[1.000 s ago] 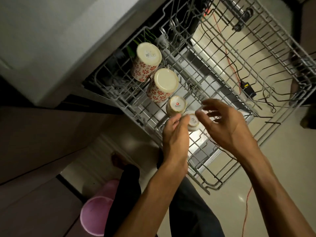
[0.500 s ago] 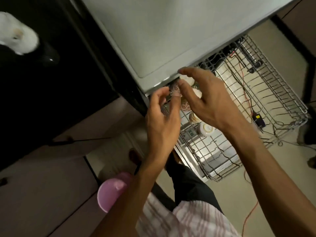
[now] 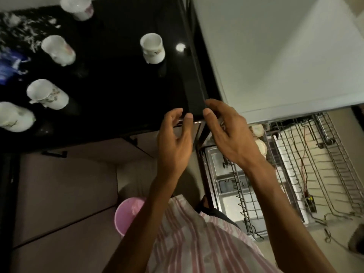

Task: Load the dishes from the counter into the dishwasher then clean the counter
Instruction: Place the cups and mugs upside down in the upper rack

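Hands, left [image 3: 175, 142] and right [image 3: 230, 138], empty above counter [image 3: 122, 79].

Five white mugs [image 3: 152, 48] sat upright and spread out on the glossy black worktop [image 3: 122, 91]. Two cups [image 3: 260, 146] were already upside down in the pulled-out dishwasher rack [image 3: 307, 164].

Both arms are bare from the wrist to the bottom edge of the view; no sleeve, watch, ring or bracelet shows on them. The left hand [image 3: 173, 142] and the right hand [image 3: 229, 134] are bare too, with short nails. Between the arms, the shirt [image 3: 199, 239] is white with pink vertical stripes, loosely creased. Just above its hem lies a patch of dark cloth [image 3: 214, 212], which may be trousers.
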A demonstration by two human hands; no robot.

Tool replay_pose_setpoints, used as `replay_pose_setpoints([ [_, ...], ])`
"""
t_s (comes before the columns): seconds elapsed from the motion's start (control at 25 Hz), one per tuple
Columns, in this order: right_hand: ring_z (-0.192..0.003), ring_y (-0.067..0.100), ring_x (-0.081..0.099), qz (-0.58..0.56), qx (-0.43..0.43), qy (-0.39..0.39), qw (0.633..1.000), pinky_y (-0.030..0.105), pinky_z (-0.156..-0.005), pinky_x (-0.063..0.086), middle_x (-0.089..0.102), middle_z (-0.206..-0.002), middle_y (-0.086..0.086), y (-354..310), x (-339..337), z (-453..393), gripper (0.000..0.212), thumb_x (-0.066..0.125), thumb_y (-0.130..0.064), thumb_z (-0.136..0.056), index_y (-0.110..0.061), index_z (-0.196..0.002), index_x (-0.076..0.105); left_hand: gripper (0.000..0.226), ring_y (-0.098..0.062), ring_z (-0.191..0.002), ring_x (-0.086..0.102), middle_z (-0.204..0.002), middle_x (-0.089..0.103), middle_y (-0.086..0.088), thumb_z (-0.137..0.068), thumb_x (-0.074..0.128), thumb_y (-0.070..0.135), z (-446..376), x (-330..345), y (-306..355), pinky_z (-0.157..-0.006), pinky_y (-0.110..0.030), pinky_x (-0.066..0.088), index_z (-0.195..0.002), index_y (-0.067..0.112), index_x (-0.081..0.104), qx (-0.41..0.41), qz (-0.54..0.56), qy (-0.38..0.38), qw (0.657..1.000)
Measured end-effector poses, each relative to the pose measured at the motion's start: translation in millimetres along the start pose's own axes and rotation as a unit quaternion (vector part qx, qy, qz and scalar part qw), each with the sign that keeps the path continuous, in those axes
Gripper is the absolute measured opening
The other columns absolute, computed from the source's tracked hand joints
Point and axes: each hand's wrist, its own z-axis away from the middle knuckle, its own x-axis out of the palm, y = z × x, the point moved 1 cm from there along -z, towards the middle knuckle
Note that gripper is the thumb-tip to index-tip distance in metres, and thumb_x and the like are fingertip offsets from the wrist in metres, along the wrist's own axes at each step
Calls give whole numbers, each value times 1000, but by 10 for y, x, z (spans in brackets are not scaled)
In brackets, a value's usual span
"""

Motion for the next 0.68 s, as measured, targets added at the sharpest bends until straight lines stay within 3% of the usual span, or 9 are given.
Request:
replay_pose_setpoints([
  [0.2, -123, 12, 53, -11, -46, -52, 998, 34, -98, 50, 57, -134, 0, -340, 333, -213, 48, 40, -46, -102, -17, -139, 49, 39, -6, -123, 50, -133, 54, 6, -96, 49, 44, -134, -512, -88, -96, -20, 43, -130, 24, 51, 11, -14, 72, 997],
  [0.36, -122, 8, 51, -3, -85, -83, 993, 30, -99, 47, 58, -132, -2, -613, 614, -400, 48, 41, -46, -101, -17, -139, 49, 40, -4, -123, 48, -135, 53, 6, -97, 49, 42, -301, -886, -107, -90, -12, 39, -132, 23, 50, -8, -4, 126, 992],
  [0.68, -122, 14, 53, 14, -156, -160, 975, 37, -99, 48, 57, -135, 1, -963, 1255, -768, 54, 37, -51, -100, -16, -140, 48, 41, -7, -125, 47, -135, 53, 5, -98, 51, 42, -643, -1490, -166, -99, -27, 42, -132, 20, 51, -19, -2, 232, 973],
])
